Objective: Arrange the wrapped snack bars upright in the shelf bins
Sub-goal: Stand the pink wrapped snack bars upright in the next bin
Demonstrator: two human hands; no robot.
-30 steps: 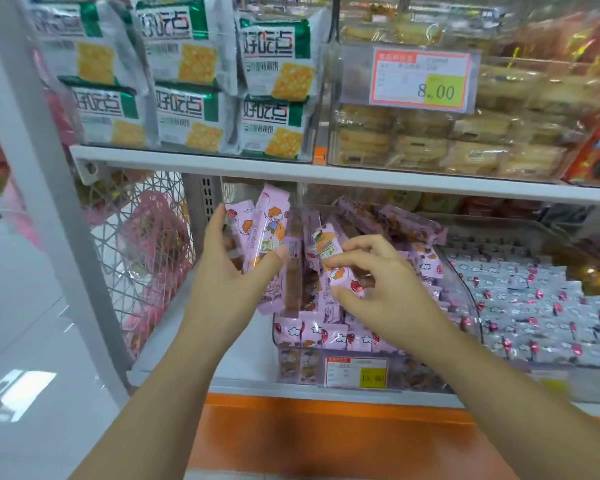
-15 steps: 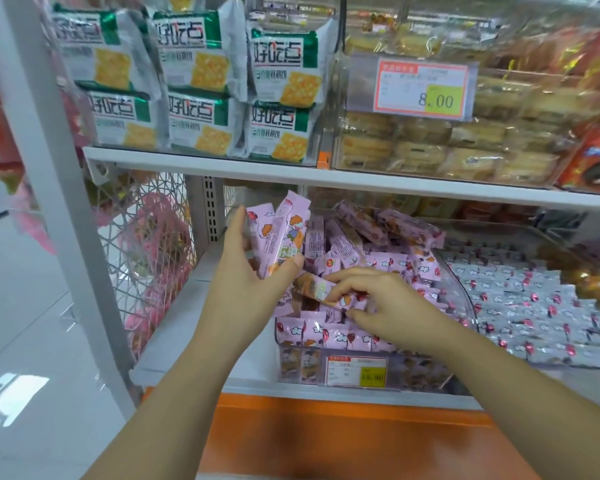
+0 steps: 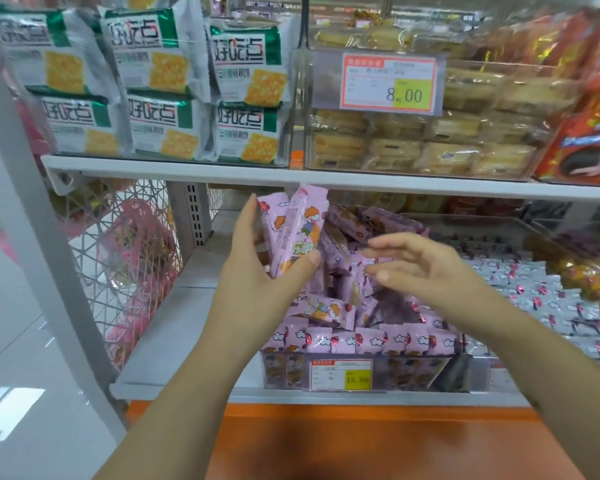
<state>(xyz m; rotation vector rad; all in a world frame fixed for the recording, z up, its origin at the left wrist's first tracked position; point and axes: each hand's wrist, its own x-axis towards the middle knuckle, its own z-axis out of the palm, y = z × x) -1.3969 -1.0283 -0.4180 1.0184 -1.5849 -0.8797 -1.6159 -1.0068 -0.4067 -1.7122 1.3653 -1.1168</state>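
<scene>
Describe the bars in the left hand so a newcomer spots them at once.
Below the white shelf sits a clear bin of loose pink bars. At its left side, the left hand grips a small bunch. Only these stand upright above the heap, cartoon child facing out.

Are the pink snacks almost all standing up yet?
Not yet. The front row of the bin stands upright. The left hand grips a few pink bars; the right hand is open, empty. The jumbled bars behind need standing.
</scene>
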